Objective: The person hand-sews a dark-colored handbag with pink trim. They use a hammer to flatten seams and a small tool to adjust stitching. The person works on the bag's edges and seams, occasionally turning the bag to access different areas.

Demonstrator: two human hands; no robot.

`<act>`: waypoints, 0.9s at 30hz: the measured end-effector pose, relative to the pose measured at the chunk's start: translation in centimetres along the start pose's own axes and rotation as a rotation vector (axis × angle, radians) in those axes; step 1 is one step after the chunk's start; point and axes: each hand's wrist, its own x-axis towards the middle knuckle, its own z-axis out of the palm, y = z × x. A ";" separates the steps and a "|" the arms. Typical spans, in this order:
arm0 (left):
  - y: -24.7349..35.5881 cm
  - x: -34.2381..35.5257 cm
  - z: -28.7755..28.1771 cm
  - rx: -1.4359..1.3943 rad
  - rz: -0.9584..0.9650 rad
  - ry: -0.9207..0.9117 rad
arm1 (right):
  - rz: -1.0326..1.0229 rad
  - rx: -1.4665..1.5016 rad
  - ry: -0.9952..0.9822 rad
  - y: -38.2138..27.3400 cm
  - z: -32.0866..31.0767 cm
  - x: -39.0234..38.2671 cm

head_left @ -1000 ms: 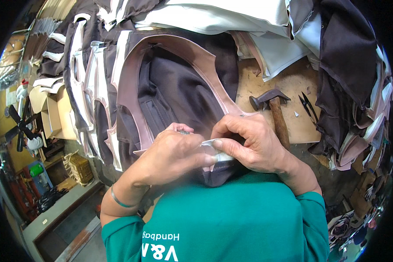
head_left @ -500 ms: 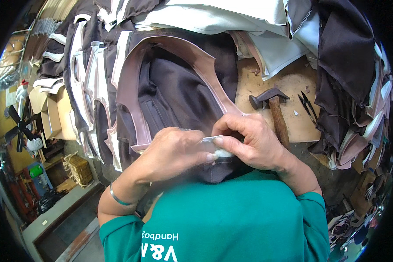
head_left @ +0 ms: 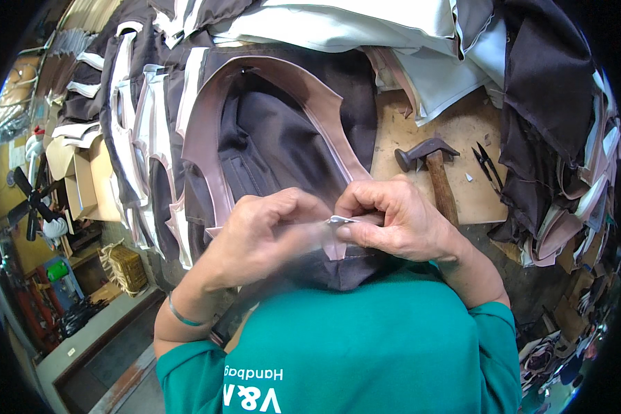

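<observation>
A dark brown fabric bag piece (head_left: pixel 283 145) lies before me, its opening edged with a pink trim (head_left: pixel 217 124). The near end of this trim, with a whitish folded edge, is pinched between the thumb and fingers of my right hand (head_left: pixel 400 221). My left hand (head_left: pixel 272 231) curls in from the other side, fingertips meeting at the same folded edge; its thumb is smeared by motion. Below both hands, a short pink tab and the brown fabric's lower corner rest against my green shirt (head_left: pixel 366 324).
A hammer (head_left: pixel 436 179) with a wooden handle lies right of my hands, beside black thread snips (head_left: pixel 488 167) on a tan board (head_left: pixel 400 127). White and brown pieces (head_left: pixel 152 131) are layered at left. Dark fabric pieces (head_left: pixel 548 124) hang at right.
My left hand has shifted slightly up and its fingers have lifted, uncovering the pink tab below. The right hand keeps its pinch on the folded edge.
</observation>
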 end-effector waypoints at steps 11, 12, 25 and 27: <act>-0.4 -0.1 0.6 -0.057 0.093 0.046 | -0.198 0.040 0.027 1.1 -1.2 -0.3; -0.6 0.1 0.5 -0.017 0.185 0.038 | -0.218 0.051 0.015 1.2 -1.2 -0.3; -0.6 0.0 0.4 0.354 0.506 -0.005 | -0.045 -0.024 -0.110 1.3 -1.6 -0.5; -0.9 0.0 0.6 0.325 0.551 0.013 | -0.065 -0.109 -0.135 1.4 -1.5 -0.5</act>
